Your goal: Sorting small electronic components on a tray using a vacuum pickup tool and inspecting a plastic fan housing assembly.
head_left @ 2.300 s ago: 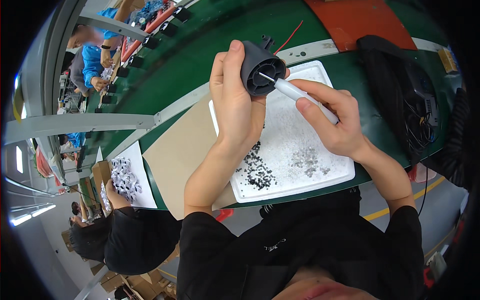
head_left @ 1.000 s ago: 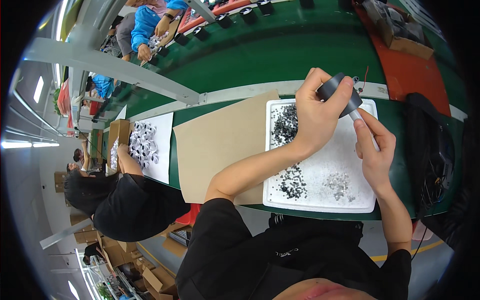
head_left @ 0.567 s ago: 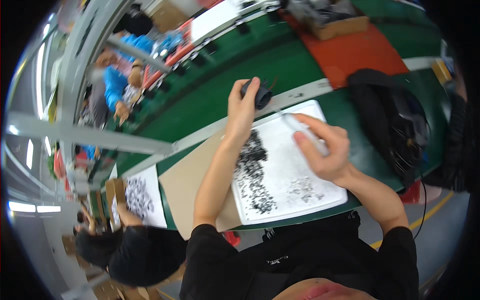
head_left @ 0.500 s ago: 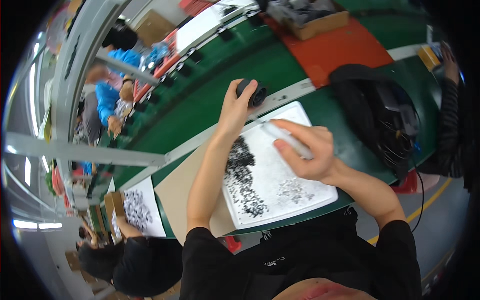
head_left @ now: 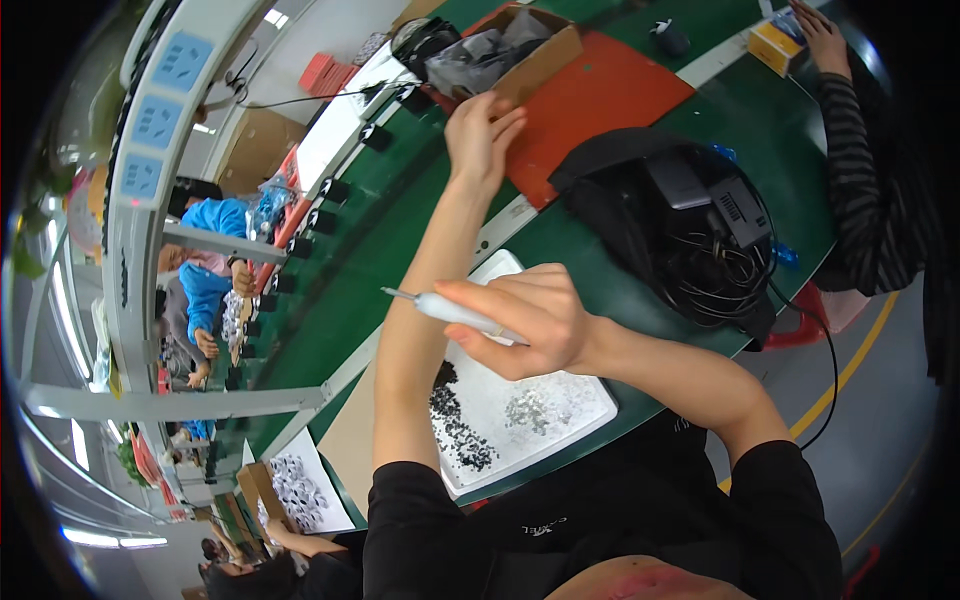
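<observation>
Left hand (head_left: 483, 140): black housing gone, fingers parted, near twelve-o'clock cardboard box (head_left: 543, 66).
Right hand (head_left: 535, 320): grips screwdriver (head_left: 462, 312) toward ten o'clock; driving seems paused.

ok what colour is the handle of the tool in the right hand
The tool handle is white, seen best in the head view.

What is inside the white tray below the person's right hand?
The white tray holds small black pieces toward its left and scattered clear pieces to their right. The right hand and left forearm cover parts of it; anything there cannot be seen.
</observation>
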Available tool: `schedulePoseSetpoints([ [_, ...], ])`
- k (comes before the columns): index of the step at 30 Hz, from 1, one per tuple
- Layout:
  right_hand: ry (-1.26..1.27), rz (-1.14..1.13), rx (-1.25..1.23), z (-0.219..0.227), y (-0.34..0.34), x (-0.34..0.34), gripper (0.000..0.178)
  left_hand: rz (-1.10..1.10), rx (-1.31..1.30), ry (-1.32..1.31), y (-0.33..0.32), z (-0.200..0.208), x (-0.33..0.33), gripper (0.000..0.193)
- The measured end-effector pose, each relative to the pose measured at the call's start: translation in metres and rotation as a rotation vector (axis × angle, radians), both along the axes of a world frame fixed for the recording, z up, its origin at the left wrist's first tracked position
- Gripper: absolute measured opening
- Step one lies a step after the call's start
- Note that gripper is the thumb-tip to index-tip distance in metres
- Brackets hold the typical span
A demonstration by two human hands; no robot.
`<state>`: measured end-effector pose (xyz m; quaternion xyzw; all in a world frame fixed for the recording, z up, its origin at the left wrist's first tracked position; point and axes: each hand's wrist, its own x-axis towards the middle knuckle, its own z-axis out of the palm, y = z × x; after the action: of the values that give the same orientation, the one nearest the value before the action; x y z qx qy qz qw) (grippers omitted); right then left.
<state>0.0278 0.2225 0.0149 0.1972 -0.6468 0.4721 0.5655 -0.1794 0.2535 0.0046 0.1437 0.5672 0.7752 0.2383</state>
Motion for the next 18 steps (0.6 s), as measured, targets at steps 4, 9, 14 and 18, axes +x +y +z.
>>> schedulePoseSetpoints([
  [4, -0.004, 0.01, 0.025, 0.011, 0.002, 0.005, 0.037, 0.25, -0.302, 0.197, -0.039, -0.03, -0.054, 0.023],
  [9, -0.046, 0.001, 0.132, 0.005, 0.006, 0.007, 0.036, 0.357, -0.822, 0.994, -0.082, -0.05, -0.139, 0.034],
  [14, -0.051, -0.055, 0.145, 0.005, 0.009, 0.001, 0.035, 0.39, -1.125, 1.581, -0.099, -0.06, -0.212, 0.051],
  [18, -0.094, -0.085, 0.177, 0.008, 0.011, 0.0, 0.035, 0.403, -0.863, 1.63, -0.085, -0.07, -0.256, 0.046],
])
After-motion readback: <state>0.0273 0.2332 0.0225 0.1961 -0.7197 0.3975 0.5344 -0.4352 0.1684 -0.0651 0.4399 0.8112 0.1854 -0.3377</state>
